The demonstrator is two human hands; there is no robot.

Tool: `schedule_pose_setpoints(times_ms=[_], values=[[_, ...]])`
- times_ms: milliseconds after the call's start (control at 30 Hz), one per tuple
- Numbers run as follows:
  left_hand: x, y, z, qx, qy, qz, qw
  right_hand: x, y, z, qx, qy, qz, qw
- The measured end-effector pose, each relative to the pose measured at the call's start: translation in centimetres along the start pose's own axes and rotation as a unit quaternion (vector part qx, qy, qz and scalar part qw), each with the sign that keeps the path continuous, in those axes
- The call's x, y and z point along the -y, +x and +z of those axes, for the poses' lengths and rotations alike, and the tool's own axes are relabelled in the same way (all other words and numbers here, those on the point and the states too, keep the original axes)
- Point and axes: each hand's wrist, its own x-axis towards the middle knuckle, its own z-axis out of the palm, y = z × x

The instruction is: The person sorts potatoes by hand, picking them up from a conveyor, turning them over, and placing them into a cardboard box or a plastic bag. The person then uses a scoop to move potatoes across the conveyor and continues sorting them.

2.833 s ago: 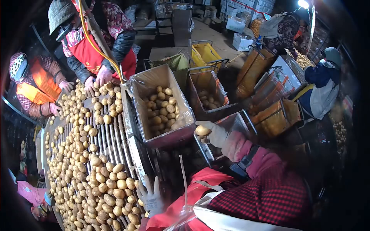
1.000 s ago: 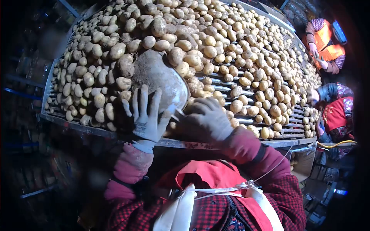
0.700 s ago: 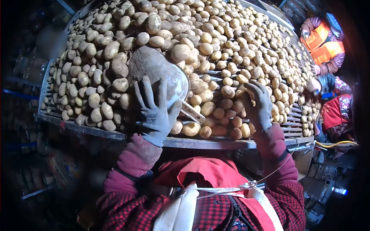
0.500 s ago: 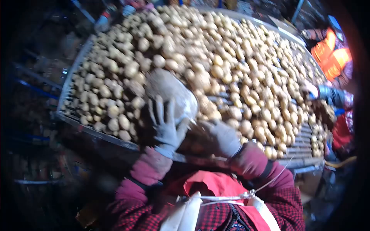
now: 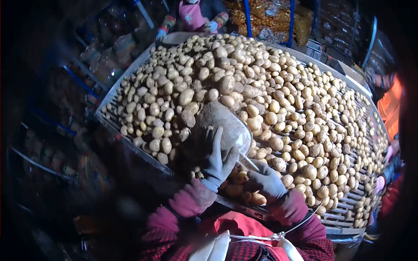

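A dusty metal scoop (image 5: 216,119) lies bowl-down among a heap of potatoes (image 5: 283,100) on a roller sorting table (image 5: 130,141). My left hand (image 5: 218,162), in a grey glove, rests flat against the scoop's back with fingers spread. My right hand (image 5: 267,180), also gloved, is curled at the end of the scoop's thin handle (image 5: 247,162), just above a few potatoes at the table's near edge. Red sleeves and a red apron show below.
Another person in a pink apron (image 5: 193,13) stands at the table's far end. Someone in orange (image 5: 387,108) is at the right edge. Net sacks of potatoes (image 5: 265,17) are stacked behind. The left side is dark, with shelving.
The view has swung away from the boxes to the potato table. My right hand reached out over the potatoes, then came back to the scoop's handle. My left hand stayed on the scoop.
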Motion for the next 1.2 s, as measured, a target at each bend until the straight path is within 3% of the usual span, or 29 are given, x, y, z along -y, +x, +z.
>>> schedule_pose_setpoints(times_ms=[167,267,333,367,433,467,533,567,667,767,867,967,1033,1067,1133,1200], values=[[1.3,0.1,-1.8,-0.008,-0.016,-0.002,1.000,0.7,1.7,0.6,0.105,0.064,0.143,0.982],[2.2,0.2,-3.2,0.014,-0.036,0.029,0.999,1.3,2.8,4.1,0.110,0.200,0.247,0.942],[3.2,-0.2,-3.9,0.041,-0.071,0.037,0.996,1.0,2.8,5.5,0.054,0.117,0.245,0.961],[3.6,-0.4,-3.8,0.054,-0.079,0.030,0.995,0.5,2.5,6.2,0.037,-0.019,0.175,0.984],[3.9,0.9,-6.5,0.105,-0.080,0.050,0.990,1.0,2.0,6.8,0.031,-0.173,0.127,0.976],[4.2,1.6,-7.9,0.138,-0.080,0.065,0.985,-0.9,1.5,6.7,-0.020,-0.110,0.085,0.990],[5.0,0.3,-6.0,0.082,-0.195,0.104,0.972,-0.1,-1.3,9.8,-0.158,-0.124,0.083,0.976],[6.4,-1.1,-1.8,0.098,-0.234,0.142,0.957,-0.5,-2.4,10.2,-0.199,-0.128,0.055,0.970],[6.3,0.2,-4.0,0.085,-0.332,0.113,0.933,-1.2,-6.1,10.4,-0.229,-0.177,-0.042,0.956],[8.3,1.9,-9.0,0.010,-0.382,0.056,0.922,-0.8,-5.2,13.8,-0.222,-0.263,-0.033,0.938],[11.8,2.9,-14.3,-0.096,-0.389,-0.011,0.916,-1.2,-1.4,19.7,-0.177,-0.158,-0.053,0.970],[15.2,3.5,-18.6,-0.196,-0.384,-0.076,0.899,-0.7,3.9,21.9,0.104,-0.315,-0.166,0.929],[17.0,3.5,-20.5,-0.230,-0.383,-0.092,0.890,-3.3,7.3,23.2,0.156,-0.249,-0.109,0.950],[18.0,3.2,-20.9,-0.225,-0.360,-0.083,0.901,-4.0,8.5,23.9,0.152,-0.292,-0.166,0.930],[24.5,0.1,-20.6,-0.181,-0.088,0.033,0.979,-5.1,9.6,24.5,0.112,-0.351,-0.209,0.906],[25.3,0.2,-20.2,-0.123,0.197,0.151,0.961,-5.2,10.4,24.2,0.112,-0.335,-0.206,0.913]])
